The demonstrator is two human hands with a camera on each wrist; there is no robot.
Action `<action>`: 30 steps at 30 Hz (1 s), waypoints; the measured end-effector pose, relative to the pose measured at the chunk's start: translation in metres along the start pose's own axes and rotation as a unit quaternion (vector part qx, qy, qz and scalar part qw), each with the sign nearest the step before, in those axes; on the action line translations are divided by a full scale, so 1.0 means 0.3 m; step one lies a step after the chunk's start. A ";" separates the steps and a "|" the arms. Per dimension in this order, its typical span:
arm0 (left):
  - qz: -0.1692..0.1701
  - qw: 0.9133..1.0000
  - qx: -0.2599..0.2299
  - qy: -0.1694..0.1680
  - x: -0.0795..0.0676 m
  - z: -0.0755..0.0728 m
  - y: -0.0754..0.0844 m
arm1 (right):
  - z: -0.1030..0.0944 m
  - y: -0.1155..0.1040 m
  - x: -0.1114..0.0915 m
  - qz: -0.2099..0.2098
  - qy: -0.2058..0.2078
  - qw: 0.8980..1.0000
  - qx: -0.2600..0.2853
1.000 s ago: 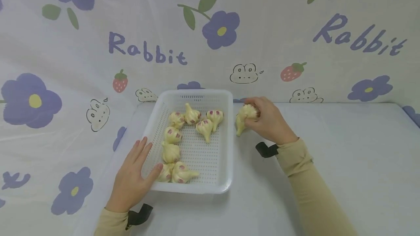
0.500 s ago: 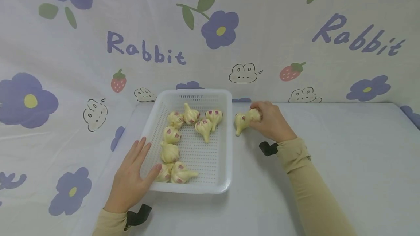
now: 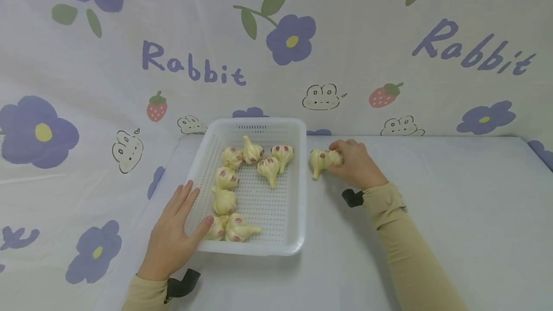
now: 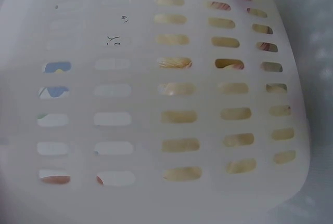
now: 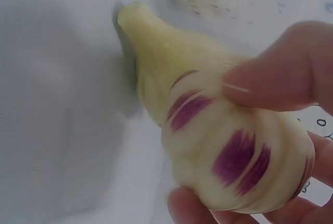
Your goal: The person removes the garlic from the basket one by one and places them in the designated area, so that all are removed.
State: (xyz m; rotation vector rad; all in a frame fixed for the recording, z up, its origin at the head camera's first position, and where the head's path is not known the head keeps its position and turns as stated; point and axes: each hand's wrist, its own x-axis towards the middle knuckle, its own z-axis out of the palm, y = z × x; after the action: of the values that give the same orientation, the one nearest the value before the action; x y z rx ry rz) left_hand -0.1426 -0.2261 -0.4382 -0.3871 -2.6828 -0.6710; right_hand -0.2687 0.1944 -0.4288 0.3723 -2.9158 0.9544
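Observation:
In the head view a white perforated plastic basket (image 3: 299, 196) holds several garlic bulbs (image 3: 225, 201) with purple marks, mostly along its left side. My left hand (image 3: 173, 236) rests on the basket's left rim, fingers straight and thumb over the near left corner. To the right of the basket, my right hand (image 3: 356, 164) grips a garlic bulb (image 5: 234, 156) between thumb and fingers. Another garlic bulb (image 3: 317, 161) lies against it on the left, its stem toward me. The left wrist view shows the basket's slotted wall (image 4: 140, 130), with pale bulbs behind the slots.
A white-covered table (image 3: 453, 196) lies beneath everything. Behind it hangs a white cloth (image 3: 354, 23) printed with flowers, rabbits and strawberries. Black straps (image 3: 183, 284) show at both wrists.
My right hand has shifted slightly right and down, so the bulb nearest the basket now shows fully beside the one it grips. My left hand and the basket stay put.

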 end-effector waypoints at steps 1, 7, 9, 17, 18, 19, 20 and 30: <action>0.001 1.000 -0.001 0.001 0.000 0.000 0.000 | 0.002 0.002 0.000 0.002 -0.003 1.000 0.000; 0.003 1.000 0.002 0.002 0.003 0.003 -0.002 | 0.009 0.020 0.004 0.018 -0.019 1.000 -0.005; 0.004 1.000 0.002 0.002 0.004 0.004 -0.004 | 0.011 0.026 0.005 0.021 -0.023 1.000 -0.005; 0.007 1.000 -0.002 0.004 0.005 0.002 0.001 | 0.024 0.038 0.005 0.021 -0.024 0.999 -0.015; 0.006 1.000 -0.003 0.005 0.004 0.002 0.001 | 0.026 0.040 0.005 0.020 -0.023 0.999 -0.015; 0.007 1.000 -0.004 0.006 0.004 0.001 0.002 | 0.028 0.042 0.005 0.018 -0.021 0.999 -0.015; 0.006 1.000 -0.004 0.006 0.004 0.000 0.002 | 0.029 0.044 0.004 0.017 -0.021 1.000 -0.015; 0.009 1.000 -0.010 0.009 0.003 -0.006 0.006 | 0.042 0.065 0.002 0.031 -0.037 0.999 -0.020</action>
State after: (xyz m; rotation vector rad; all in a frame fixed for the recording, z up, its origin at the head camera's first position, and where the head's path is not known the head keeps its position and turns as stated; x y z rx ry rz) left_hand -0.1424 -0.2251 -0.4357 -0.4077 -2.6547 -0.6921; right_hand -0.2735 0.2020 -0.4501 0.3242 -3.0244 0.9087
